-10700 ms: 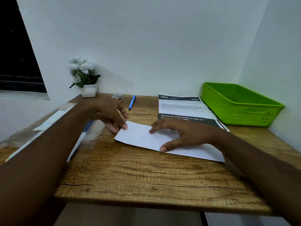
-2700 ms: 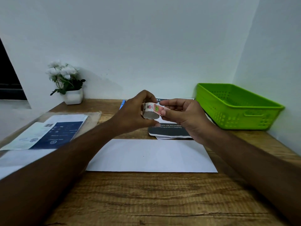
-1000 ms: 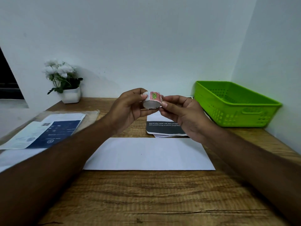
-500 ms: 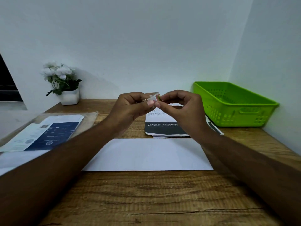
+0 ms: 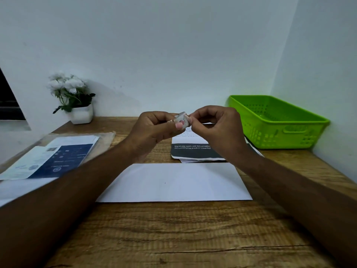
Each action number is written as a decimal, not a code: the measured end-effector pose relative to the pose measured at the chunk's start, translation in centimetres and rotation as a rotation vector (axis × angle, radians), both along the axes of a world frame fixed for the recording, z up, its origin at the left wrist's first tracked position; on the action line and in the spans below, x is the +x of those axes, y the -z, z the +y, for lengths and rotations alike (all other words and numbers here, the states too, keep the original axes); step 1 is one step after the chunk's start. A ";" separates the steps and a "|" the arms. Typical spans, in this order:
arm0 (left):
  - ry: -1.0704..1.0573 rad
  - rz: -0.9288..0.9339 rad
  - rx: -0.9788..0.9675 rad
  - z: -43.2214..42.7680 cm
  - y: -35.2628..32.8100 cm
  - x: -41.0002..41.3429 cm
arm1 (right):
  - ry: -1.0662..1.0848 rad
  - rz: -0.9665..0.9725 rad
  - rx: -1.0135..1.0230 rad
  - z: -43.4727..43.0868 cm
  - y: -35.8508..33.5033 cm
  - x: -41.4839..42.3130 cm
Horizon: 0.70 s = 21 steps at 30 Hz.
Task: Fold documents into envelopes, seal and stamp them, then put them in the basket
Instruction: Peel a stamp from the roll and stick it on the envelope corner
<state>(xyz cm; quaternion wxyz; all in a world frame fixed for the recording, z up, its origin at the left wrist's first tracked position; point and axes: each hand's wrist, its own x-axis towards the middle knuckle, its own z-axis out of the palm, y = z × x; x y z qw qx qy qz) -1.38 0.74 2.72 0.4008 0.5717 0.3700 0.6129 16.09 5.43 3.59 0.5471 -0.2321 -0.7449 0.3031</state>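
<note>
- Table [image 5: 173, 238], nearest: bare wood in front of the envelope, nothing here to snag.
- Envelope [image 5: 173, 182]: lies flat on the table below both hands, with neither hand on it. Risk: it's loose, so a push w/ a sticky stamp could slide it or set the stamp crooked. Looks plain white, long, blank face up, no stamp on it yet. Can't tell if the flap is sealed, as the flap side isn't visible.
- Left hand [image 5: 154, 128], above the envelope's far edge: fingers curled round a small stamp roll [image 5: 182, 119], gripping it.
- Right hand [image 5: 218, 126], same height: thumb + forefinger pinch at the roll's edge, prob. the loose stamp end, but too small to be sure. Risks: a fast or skewed pull tears the stamp across, the glue side sticks to the fingers, or extra stamps unwind. The roll looks small, pale w/ pink print, mostly hidden by fingers.
- Documents [image 5: 193, 149], just beyond the envelope: a stack w/ a dark printed band. A dropped stamp could stick there instead.
- Papers in a clear sleeve [image 5: 58, 157], left of the envelope.
- Basket [image 5: 280, 122], beyond and right of the envelope: green, nothing visible inside. It's a reach, so the envelope could clip the rim.
- Flower pot [image 5: 77, 105], far left of the envelope by the wall.
</note>
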 end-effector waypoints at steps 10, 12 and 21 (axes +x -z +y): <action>0.073 -0.065 -0.001 -0.1 -0.2 -0.2 | -0.202 0.187 -0.413 -0.1 -1.3 0.5; 0.081 -0.075 0.000 -0.1 -0.3 -0.4 | -0.231 0.203 -0.478 -0.2 -1.4 0.4; 0.127 -0.094 0.027 0.1 -0.2 -1.1 | -0.265 0.234 -0.549 -0.4 -1.5 0.3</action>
